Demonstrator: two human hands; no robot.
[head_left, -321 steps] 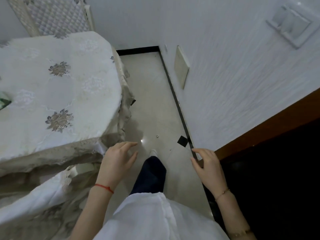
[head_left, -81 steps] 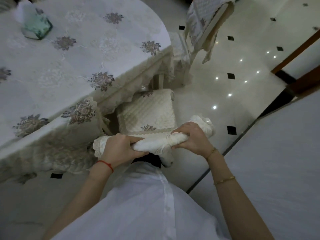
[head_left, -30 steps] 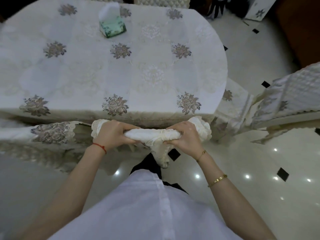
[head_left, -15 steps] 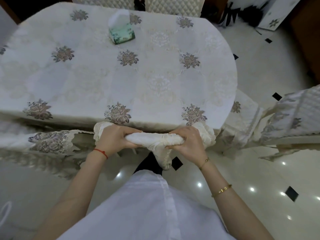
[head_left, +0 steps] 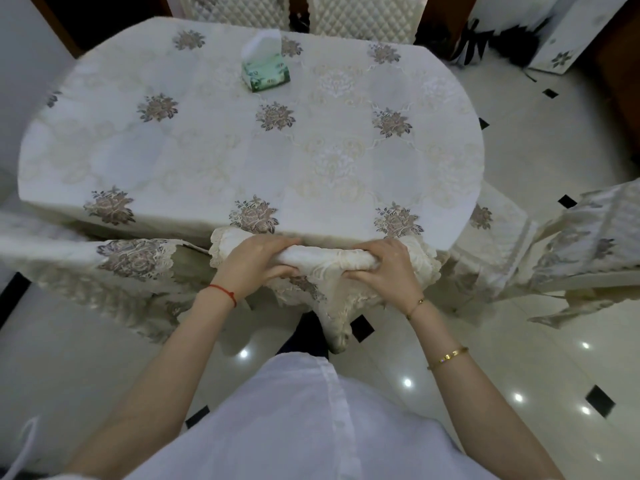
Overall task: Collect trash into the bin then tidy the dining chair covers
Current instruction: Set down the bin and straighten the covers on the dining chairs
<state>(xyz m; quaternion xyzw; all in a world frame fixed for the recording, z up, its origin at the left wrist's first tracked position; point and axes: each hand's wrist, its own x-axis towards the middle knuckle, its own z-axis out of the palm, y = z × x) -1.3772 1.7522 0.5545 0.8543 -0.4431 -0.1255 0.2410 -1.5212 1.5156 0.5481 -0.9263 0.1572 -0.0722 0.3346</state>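
Observation:
A cream lace chair cover (head_left: pixel 325 261) is bunched into a roll across a chair's top rail, right at the near edge of the dining table (head_left: pixel 207 161). My left hand (head_left: pixel 252 265) grips the roll's left part and my right hand (head_left: pixel 388 268) grips its right part. A lace flap hangs down from between my hands toward the floor. The chair under the cover is hidden by the fabric and my arms.
A green tissue box (head_left: pixel 265 69) stands on the table's far side. A covered chair (head_left: pixel 568 247) sits at the right, another (head_left: pixel 131 261) at the left, and two quilted chair backs (head_left: pixel 360 15) behind the table. Glossy tiled floor lies around me.
Since a second ago my view has swung to face the table squarely, and my hands with the rolled cover sit closer to the table edge. My grip is unchanged.

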